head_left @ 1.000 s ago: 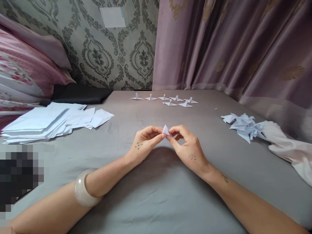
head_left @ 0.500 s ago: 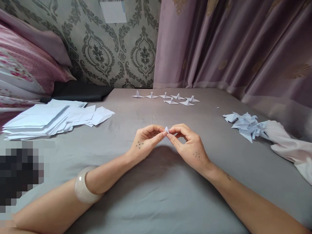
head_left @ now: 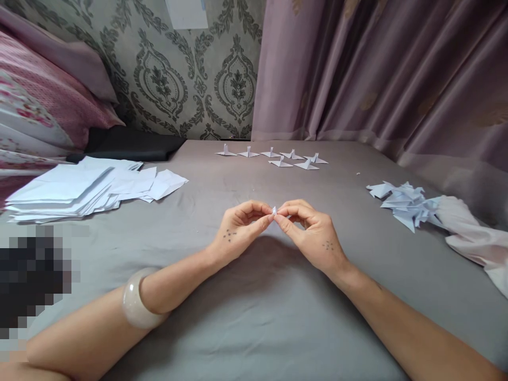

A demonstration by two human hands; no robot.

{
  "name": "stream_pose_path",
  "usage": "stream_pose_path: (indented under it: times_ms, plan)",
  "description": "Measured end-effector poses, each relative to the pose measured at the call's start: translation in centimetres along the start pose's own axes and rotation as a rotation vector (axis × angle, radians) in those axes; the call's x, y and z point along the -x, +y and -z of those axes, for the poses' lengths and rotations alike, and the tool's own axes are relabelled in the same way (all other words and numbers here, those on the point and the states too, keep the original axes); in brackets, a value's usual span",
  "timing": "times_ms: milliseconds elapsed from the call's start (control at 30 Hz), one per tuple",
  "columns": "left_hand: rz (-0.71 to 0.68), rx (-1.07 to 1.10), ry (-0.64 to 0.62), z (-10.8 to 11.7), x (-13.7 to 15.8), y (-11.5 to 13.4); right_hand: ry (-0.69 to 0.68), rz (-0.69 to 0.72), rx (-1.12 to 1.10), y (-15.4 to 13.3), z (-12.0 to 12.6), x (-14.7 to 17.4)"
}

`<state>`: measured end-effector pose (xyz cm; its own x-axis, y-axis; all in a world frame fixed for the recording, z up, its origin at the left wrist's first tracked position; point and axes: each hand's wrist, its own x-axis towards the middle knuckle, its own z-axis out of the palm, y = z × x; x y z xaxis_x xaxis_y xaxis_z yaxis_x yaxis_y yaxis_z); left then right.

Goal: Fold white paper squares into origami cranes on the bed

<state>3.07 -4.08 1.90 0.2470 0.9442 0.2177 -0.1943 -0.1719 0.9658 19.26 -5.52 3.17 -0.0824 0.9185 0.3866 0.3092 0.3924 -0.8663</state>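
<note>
A small folded piece of white paper (head_left: 274, 210) is pinched between both hands above the grey sheet. My left hand (head_left: 242, 225) grips it from the left with thumb and forefinger. From the right, my right hand (head_left: 311, 230) holds it the same way, its fingertips meeting those of the left. Only the paper's pointed top shows; the fingers hide the rest. Beyond the hands, several folded paper cranes (head_left: 292, 154) with spread wings stand in two rows.
To the left lies a stack of white paper sheets (head_left: 59, 185), with a folded black cloth (head_left: 135, 144) behind it. At right is a heap of folded paper pieces (head_left: 407, 203) beside a pale crumpled cloth (head_left: 468, 227). A purple curtain (head_left: 337, 69) hangs behind the grey sheet (head_left: 254, 312).
Both hands' fingertips have closed nearer together over the folded paper, so less of it shows. The view has tilted slightly downward.
</note>
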Motion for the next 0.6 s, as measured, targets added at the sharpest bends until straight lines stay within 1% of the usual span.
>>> stream_pose_path:
  times_ms: [167, 333, 467, 600]
  plan:
    - [0.015, -0.021, 0.004, 0.00, 0.00, 0.21, -0.005, -0.029, 0.001, -0.11, 0.01, 0.02]
    - [0.042, -0.011, 0.011, -0.06, -0.08, 0.42, -0.004, -0.046, -0.044, -0.20, 0.02, -0.03]
    - [0.082, 0.017, 0.015, -0.06, -0.15, 0.41, -0.032, -0.104, -0.108, -0.32, -0.03, -0.06]
    - [0.104, 0.032, 0.019, -0.04, -0.25, 0.38, -0.038, -0.200, -0.164, -0.58, -0.07, 0.04]
